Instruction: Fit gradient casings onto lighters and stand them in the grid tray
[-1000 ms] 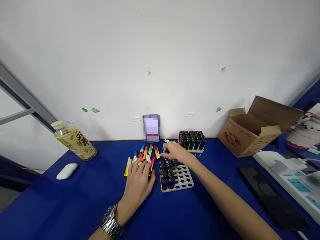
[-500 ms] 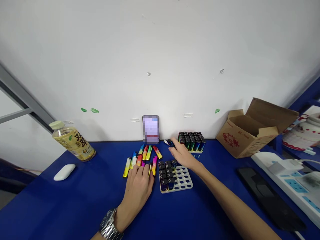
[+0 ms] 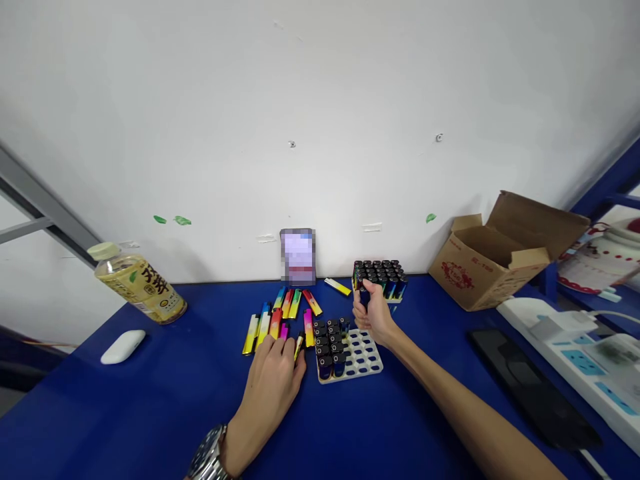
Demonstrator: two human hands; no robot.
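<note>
My right hand (image 3: 374, 312) is closed around a dark lighter (image 3: 365, 296), holding it above the back edge of a white perforated tray (image 3: 367, 360). Upright black-topped lighters (image 3: 331, 343) fill the left columns of that tray; bare holes show on its right. My left hand (image 3: 274, 377) rests on the table with its fingers curled, a yellow-and-white lighter (image 3: 299, 345) between thumb and forefinger. Just beyond it lie several loose colourful lighters (image 3: 275, 323). Behind my right hand stands a second tray packed with upright lighters (image 3: 383, 273).
One yellow-and-white lighter (image 3: 338, 287) lies near the wall, right of a propped-up phone (image 3: 299, 257). At left are a drink bottle (image 3: 143, 283) and a white case (image 3: 123, 347). An open cardboard box (image 3: 470, 273), a black phone (image 3: 533, 387) and a power strip (image 3: 575, 360) occupy the right.
My right hand has drawn back from near the wall with a dark lighter, now held upright near the tray. A yellow-and-white lighter shows where it was. My left hand has barely moved.
</note>
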